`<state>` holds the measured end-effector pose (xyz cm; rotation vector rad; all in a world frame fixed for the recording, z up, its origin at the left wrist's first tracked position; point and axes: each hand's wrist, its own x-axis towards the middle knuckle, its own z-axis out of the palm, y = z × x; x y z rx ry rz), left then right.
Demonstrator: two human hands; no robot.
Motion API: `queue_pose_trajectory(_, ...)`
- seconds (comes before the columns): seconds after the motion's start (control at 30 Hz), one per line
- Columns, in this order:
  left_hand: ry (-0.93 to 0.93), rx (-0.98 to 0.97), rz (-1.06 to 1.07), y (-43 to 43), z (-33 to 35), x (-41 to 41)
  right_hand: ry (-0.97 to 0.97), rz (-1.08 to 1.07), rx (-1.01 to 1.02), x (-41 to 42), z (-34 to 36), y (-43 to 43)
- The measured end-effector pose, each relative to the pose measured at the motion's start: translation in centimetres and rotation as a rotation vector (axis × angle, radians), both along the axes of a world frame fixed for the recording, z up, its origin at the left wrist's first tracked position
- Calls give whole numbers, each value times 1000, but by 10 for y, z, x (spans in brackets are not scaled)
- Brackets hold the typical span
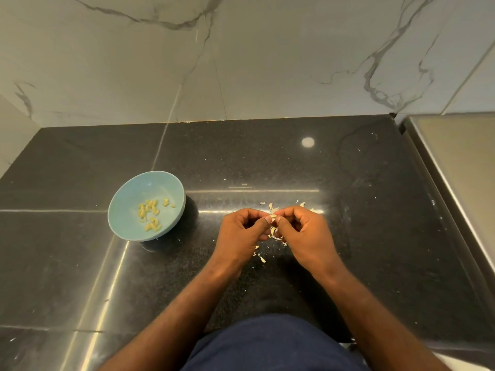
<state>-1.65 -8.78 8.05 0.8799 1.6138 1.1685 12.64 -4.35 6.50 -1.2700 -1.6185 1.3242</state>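
My left hand (241, 234) and my right hand (302, 231) meet over the black counter (375, 210), thumbs and fingertips pinching one small pale garlic clove (273, 216) between them. Loose papery skins (276, 236) lie on the counter under and around both hands. To the left stands a light blue bowl (120, 218) holding several peeled yellowish cloves (150, 214). The clove is mostly hidden by my fingers.
A marble wall (241, 62) rises behind the counter. A steel sink rim (455, 162) runs along the right side. More skin scraps (270, 206) lie just beyond my hands. My dark blue clothing (270, 344) shows at the bottom edge.
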Motion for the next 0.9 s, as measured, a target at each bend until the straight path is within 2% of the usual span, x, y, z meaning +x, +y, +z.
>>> queue_pose_trajectory(0.13, -132, 26, 6, -1, 4, -4, -66, 3, 142, -8, 1, -6)
queue_pose_trajectory(0.3, 56, 92, -40, 0, 5, -6, -73, -99, 166, -18, 6, -10)
queue_pose_trajectory(0.43, 134, 103, -47, 1, 6, -10, -9, -179, 61, -28, 9, -11)
queue_pose_trajectory(0.7, 124, 107, -42, -1, 4, -14, 195, -202, -196, -32, 19, -15)
queue_pose_trajectory(0.9, 23, 88, -19, -2, 5, -12, 288, -198, -291, -31, 21, -16)
